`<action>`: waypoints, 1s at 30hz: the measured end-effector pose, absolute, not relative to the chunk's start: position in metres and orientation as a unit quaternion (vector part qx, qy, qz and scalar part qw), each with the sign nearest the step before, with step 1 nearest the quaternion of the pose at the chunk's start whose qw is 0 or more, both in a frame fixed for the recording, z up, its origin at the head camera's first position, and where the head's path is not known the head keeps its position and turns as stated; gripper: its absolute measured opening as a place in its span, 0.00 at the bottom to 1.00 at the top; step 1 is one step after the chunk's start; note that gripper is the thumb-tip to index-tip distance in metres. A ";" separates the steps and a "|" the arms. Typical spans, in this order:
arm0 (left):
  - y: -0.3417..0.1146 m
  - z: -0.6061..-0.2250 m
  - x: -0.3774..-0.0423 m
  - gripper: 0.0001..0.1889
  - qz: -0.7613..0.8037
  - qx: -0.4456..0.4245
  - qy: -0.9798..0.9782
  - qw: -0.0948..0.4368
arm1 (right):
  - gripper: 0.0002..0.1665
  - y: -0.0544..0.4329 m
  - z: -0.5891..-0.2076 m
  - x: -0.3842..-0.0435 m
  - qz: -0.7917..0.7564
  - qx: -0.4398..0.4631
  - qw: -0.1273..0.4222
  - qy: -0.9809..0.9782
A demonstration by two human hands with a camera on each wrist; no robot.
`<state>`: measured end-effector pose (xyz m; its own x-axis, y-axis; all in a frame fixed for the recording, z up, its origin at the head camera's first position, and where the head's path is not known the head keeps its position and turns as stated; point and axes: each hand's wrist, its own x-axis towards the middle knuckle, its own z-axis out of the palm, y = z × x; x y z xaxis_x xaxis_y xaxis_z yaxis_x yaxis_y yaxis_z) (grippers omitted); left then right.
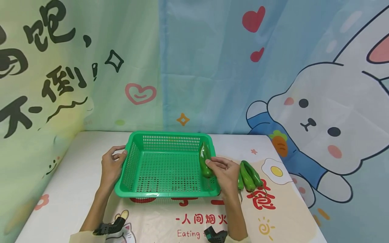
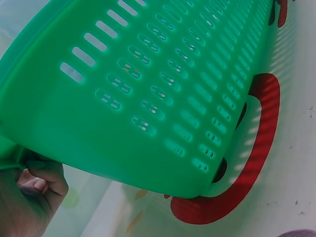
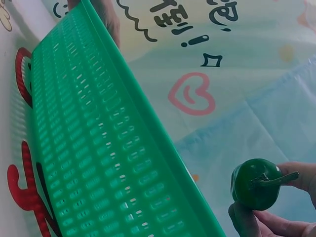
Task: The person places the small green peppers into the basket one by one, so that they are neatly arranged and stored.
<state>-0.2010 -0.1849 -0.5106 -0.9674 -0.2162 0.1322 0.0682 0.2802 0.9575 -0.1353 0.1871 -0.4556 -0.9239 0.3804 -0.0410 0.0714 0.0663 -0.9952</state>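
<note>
A green plastic basket (image 1: 170,168) with slotted walls stands on the table in the head view. At its left rim, my left hand (image 1: 111,165) grips the edge with curled fingers; the left wrist view shows this hand (image 2: 37,197) at the basket's corner (image 2: 74,133). My right hand (image 1: 225,172) pinches a long green pepper (image 1: 204,160) above the right end of the basket. In the right wrist view the pepper (image 3: 256,185) points its stem toward the camera, between thumb and fingers (image 3: 284,224). Part of the left hand (image 3: 106,17) shows behind the basket there.
Several more green peppers (image 1: 249,177) lie on the table just right of the basket, partly hidden by my right hand. A printed mat (image 1: 158,219) covers the table (image 1: 76,168). Behind it hangs a printed curtain (image 1: 197,67).
</note>
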 end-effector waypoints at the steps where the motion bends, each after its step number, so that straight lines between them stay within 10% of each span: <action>1: -0.185 -0.511 -0.201 0.19 -0.598 0.047 -0.792 0.118 | 0.19 0.186 -0.456 -0.136 0.666 -0.156 0.116 -0.720; 30: -0.184 -0.510 -0.201 0.18 -0.597 0.048 -0.792 0.121 | 0.19 0.165 -0.460 -0.143 0.673 -0.147 0.103 -0.718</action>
<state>-0.2006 -0.1842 -0.5098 -0.9661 -0.2210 0.1337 0.0677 0.2828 0.9568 -0.1426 0.1647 -0.4601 -0.9358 0.3489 -0.0501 0.0728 0.0523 -0.9960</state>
